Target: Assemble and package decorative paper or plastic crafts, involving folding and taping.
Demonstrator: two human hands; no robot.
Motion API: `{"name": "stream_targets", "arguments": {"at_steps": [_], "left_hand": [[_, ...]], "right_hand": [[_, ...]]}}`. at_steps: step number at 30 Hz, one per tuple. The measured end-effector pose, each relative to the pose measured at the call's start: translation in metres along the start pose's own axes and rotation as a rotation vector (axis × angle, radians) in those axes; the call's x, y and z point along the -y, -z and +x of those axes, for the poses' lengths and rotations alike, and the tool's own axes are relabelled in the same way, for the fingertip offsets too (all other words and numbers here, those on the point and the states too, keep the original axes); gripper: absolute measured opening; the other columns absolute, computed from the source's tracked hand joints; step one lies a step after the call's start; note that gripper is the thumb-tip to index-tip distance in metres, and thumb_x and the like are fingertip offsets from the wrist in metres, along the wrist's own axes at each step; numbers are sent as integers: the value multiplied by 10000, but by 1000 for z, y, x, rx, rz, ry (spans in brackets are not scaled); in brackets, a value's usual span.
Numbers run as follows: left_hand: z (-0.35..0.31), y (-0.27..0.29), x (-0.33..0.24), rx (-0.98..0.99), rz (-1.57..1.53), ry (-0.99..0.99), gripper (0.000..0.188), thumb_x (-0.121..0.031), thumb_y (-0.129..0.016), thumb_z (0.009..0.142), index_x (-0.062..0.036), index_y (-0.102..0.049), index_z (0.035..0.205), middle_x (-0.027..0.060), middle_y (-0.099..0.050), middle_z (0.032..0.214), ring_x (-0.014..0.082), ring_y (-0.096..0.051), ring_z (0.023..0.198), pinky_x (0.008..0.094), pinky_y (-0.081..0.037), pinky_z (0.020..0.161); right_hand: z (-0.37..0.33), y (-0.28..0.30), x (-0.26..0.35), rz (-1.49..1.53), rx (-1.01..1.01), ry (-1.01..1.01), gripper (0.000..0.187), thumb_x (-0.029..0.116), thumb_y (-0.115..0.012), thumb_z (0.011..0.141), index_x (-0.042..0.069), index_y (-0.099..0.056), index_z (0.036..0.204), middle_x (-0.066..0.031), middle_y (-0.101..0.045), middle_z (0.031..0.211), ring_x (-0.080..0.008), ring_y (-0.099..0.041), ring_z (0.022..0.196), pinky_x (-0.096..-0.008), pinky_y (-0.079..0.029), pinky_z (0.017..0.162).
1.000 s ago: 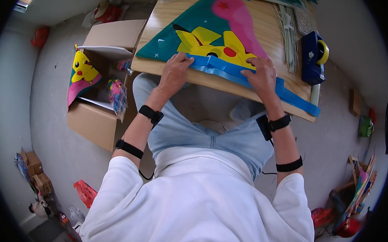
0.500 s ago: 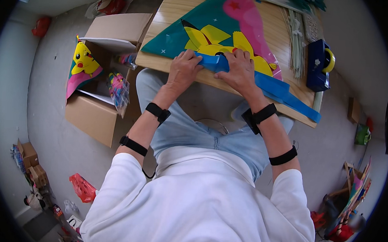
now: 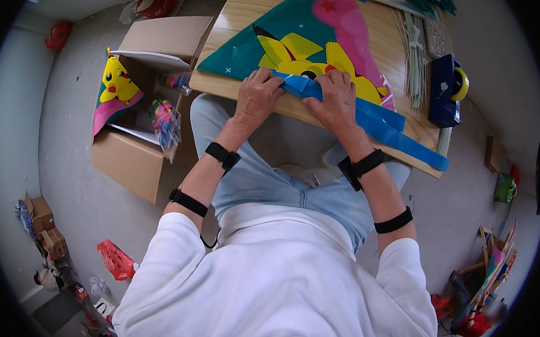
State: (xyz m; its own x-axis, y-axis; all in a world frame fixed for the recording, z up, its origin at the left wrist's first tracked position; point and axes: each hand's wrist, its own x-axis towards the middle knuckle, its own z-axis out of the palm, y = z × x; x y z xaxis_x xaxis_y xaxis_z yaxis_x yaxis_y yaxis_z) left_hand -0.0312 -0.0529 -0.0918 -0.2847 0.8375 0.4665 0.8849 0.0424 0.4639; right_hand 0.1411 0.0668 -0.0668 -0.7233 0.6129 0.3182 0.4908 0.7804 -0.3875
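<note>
A triangular kite point(image 3: 245, 50) in green and pink, printed with a yellow cartoon creature, lies on the wooden table in front of me. Along its near edge runs a blue plastic strip point(image 3: 376, 118), which trails off toward the table's right corner. My left hand point(image 3: 258, 99) grips the near edge, fingers curled over the strip's left end. A short way to the right, my right hand point(image 3: 334, 102) pinches the strip and kite edge, its fingers bent and pressed down. Between the hands the strip looks folded. Both thumbs point toward each other.
On the table's right lie a bundle of thin pale rods point(image 3: 415, 60) and a dark blue tape dispenser point(image 3: 443, 92) with yellow tape. An open cardboard box point(image 3: 127, 164) stands left of the table, holding another kite point(image 3: 118, 84) and colourful bagged items point(image 3: 164, 125).
Both hands have shifted very slightly to the right along the kite's near edge, keeping their grip. The strip's loose right part lies a little differently.
</note>
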Motion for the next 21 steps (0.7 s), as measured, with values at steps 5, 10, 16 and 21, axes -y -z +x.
{"name": "stream_targets", "arguments": {"at_steps": [5,10,16,21], "left_hand": [[0,-1,0,-5,8,2,202,-67,-779,766,-42,-712,955,106,-605,912,298,-627,881,406,-523,770],[0,-1,0,-11,3,7,196,-70,-780,767,-33,-712,946,108,-605,911,298,-628,876,406,-524,769],[0,0,0,-20,0,-5,203,-76,-787,763,-30,-712,947,111,-608,919,299,-632,881,402,-528,772],[0,0,0,-8,-1,0,208,-74,-785,768,-26,-706,954,112,-611,933,300,-633,888,402,-531,781]], "right_hand": [[6,5,-1,92,84,-54,439,276,-855,642,65,-690,989,-120,-611,1052,-326,-551,1073,-460,-434,917],[16,15,-4,263,262,-175,474,307,-855,645,49,-681,1002,-134,-682,939,-334,-641,911,-441,-496,822],[31,27,-19,428,493,-403,421,392,-813,751,16,-713,911,-154,-680,829,-284,-646,768,-394,-488,715],[37,33,-32,377,638,-538,372,357,-789,782,-6,-743,849,-151,-682,781,-284,-649,760,-379,-493,725]]}}
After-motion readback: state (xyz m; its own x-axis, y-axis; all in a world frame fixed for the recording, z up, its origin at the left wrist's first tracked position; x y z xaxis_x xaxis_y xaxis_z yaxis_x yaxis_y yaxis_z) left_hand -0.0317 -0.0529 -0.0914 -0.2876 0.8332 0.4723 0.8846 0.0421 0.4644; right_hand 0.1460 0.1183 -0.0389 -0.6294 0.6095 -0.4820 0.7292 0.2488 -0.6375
